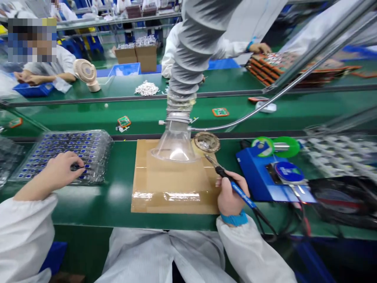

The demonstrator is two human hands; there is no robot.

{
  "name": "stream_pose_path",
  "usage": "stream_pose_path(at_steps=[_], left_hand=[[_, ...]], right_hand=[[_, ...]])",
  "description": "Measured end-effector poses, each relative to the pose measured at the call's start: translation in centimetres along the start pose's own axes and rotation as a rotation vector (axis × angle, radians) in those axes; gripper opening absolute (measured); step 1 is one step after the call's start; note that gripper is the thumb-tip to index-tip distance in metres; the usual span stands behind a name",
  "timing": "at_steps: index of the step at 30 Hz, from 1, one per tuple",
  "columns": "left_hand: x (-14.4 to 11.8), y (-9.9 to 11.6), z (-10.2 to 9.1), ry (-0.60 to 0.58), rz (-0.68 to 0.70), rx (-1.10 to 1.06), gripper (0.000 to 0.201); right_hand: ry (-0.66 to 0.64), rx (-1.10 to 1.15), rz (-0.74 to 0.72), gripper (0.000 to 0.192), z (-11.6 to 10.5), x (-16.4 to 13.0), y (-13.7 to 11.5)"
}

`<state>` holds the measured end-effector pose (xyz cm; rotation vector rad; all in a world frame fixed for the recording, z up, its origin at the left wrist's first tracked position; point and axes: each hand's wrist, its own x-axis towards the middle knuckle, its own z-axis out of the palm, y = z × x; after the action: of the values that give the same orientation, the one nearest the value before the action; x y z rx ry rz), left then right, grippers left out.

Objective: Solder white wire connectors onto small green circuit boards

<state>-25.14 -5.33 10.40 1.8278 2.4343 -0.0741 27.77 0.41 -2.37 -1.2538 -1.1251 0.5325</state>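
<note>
Left hand (60, 169) at near edge of clear tray (63, 155), fingertips pinched on 1 small dark part (77, 167) over the tray's front rows. Right hand (231, 194) clenched around soldering iron (232, 184), tip raised toward brass cleaner (206, 142), beside right edge of cardboard mat (173, 184). Bare mat between both hands; funnel hood (176, 147) on its far edge. Blue station (265, 177) just right, on green worktop (118, 196).

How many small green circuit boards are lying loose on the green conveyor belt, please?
3: one small green circuit board left of the grey duct, one right of it, one blurred at far left. Others may be hidden.
</note>
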Motion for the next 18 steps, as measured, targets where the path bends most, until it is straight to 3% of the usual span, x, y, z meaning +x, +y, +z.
stream_pose_path(at_steps=[4, 7, 10, 13, 16, 18], left_hand=[[-0.3, 0.4, -1.5, 0.036, 0.069, -0.186, 0.056], [-1.0, 3.1, -3.1, 0.168, -0.049, -0.305, 0.039], [-0.3, 7.9, -3.3, 0.373, -0.044, -0.537, 0.021], [2.4, 13.7, -2.0, 0.477, -0.010, -0.956, 0.019], [6.8, 19.4, 0.3, 0.428, -0.041, -1.542, 0.026], [10.5, 22.8, 1.8, 0.383, -0.019, -1.822, 0.032]], right_hand=[[0.007, 0.004, -0.011, 0.025, 0.0, 0.0, 0.0], [-0.009, 0.019, -0.006, 0.023, 0.2, 0.0, 0.1], [-0.028, 0.010, 0.008, 0.023, 0.2, 0.1, 0.1], [-0.032, -0.007, 0.021, 0.023, 0.2, 0.2, 0.2], [-0.029, -0.004, 0.018, 0.022, 0.2, 0.3, 0.2], [-0.009, -0.010, 0.007, 0.023, 0.1, 0.3, 0.4]])
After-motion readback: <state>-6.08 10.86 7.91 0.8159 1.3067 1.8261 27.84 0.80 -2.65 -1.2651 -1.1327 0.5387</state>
